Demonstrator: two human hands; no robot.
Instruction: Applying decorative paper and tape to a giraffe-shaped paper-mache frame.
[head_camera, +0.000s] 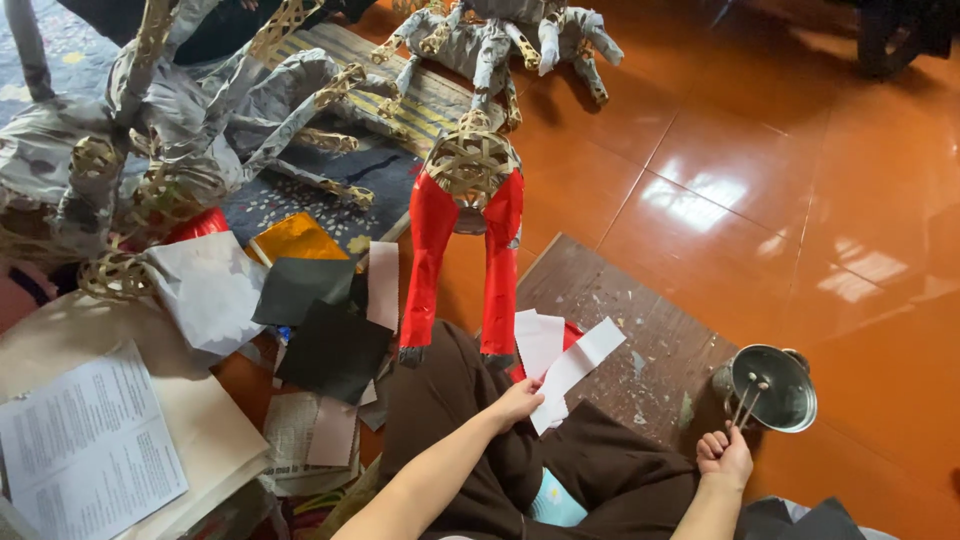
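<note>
Lap: brown cloth over my knees fills the near edge, both forearms reaching out across it.
Left hands: my left hand pinches white paper strips, fingers closed on their lower ends; the strips fan up and to the right over the wooden board.
Right hands: my right hand is curled into a fist around two thin sticks, whose tips reach into the small metal pot.
Pot: it sits on the floor at the board's right corner, touching it as far as I can tell.
Figure: a red paper-covered frame with a woven bamboo top stands just beyond my knees, its two legs ending at the cloth.
Left side: black, white and orange paper sheets lie beside printed pages.
Farther out: grey paper-wrapped bamboo frames rest on the mat, on orange floor tiles.
</note>
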